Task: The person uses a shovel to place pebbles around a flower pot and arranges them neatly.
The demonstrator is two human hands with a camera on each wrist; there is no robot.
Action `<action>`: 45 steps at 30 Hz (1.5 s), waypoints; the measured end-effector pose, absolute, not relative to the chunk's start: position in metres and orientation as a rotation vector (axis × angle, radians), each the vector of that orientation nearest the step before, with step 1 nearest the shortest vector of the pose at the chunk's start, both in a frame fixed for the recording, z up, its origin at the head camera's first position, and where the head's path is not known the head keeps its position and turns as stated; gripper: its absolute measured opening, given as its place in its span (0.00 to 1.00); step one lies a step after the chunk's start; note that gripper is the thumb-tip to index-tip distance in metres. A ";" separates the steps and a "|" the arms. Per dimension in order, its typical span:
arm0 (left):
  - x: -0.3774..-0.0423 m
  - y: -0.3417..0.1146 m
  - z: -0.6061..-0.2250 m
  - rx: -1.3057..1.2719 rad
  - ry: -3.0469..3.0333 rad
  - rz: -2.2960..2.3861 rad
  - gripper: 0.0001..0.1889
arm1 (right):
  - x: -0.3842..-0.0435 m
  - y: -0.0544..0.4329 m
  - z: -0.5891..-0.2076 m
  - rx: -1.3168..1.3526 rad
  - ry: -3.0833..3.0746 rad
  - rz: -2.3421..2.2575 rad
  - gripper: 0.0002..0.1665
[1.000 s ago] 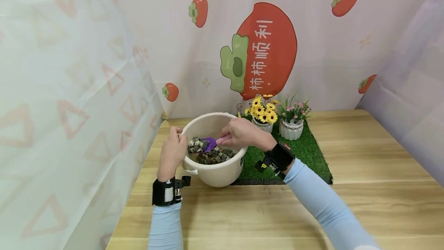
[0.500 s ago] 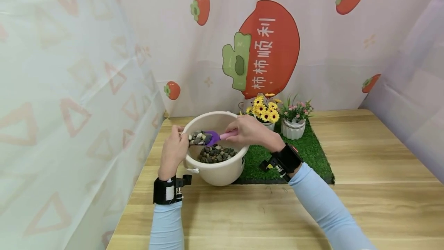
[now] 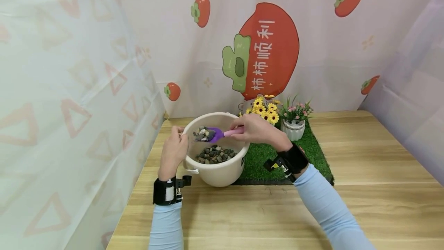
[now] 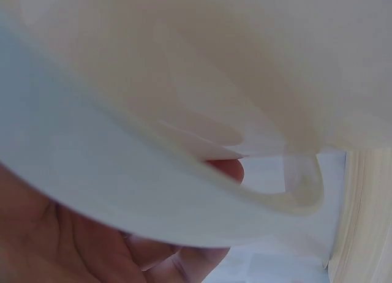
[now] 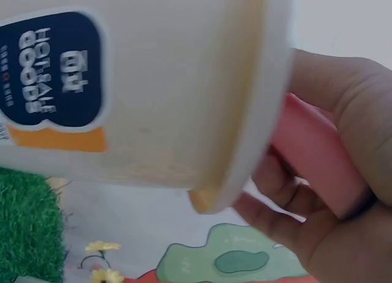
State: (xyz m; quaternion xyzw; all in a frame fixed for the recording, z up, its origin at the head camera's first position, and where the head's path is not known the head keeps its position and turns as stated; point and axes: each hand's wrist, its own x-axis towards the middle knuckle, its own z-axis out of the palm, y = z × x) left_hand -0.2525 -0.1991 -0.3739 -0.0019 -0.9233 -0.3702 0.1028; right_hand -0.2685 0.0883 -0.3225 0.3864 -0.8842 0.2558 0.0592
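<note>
Hands, two: your left hand (image 3: 173,147) grasps the rim of one cream bucket (image 3: 216,174); your right hand (image 3: 258,128) has its fingers wrapped round the pink handle of one scoop (image 3: 218,134). The scoop's purple blade points from your right fingers toward your left ones, within the bucket's mouth, tip just short of the left fingers, bearing pebbles (image 3: 204,134) too crowded to count. Beneath the blade, lower than both sets of fingers and with a gap between, one pebble heap (image 3: 215,155) lies in the bucket, likewise uncounted. Edges: the rim passes close by your right fingers; whether they touch it cannot be told. Room: a slim gap from blade tip to left fingers; table (image 3: 243,219) stretching on your near side of all fingers. Flower clumps, two: yellow flowers (image 3: 264,109) just beyond your right fingers, pink flowers in one white pot (image 3: 293,129) farther right. Turf mat (image 3: 254,173), one, green, beside the bucket, below your right fingers. Wristbands (image 3: 164,194), two, black, behind the fingers.
</note>
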 end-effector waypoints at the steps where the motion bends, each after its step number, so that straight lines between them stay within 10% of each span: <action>1: -0.253 -0.199 -0.374 -0.006 -2.725 -1.092 0.21 | -0.268 0.090 -0.321 1.165 -2.688 0.775 0.07; 45: -0.253 -0.200 -0.373 -0.012 -2.741 -1.080 0.22 | -0.258 0.180 -0.297 0.631 -2.675 0.895 0.12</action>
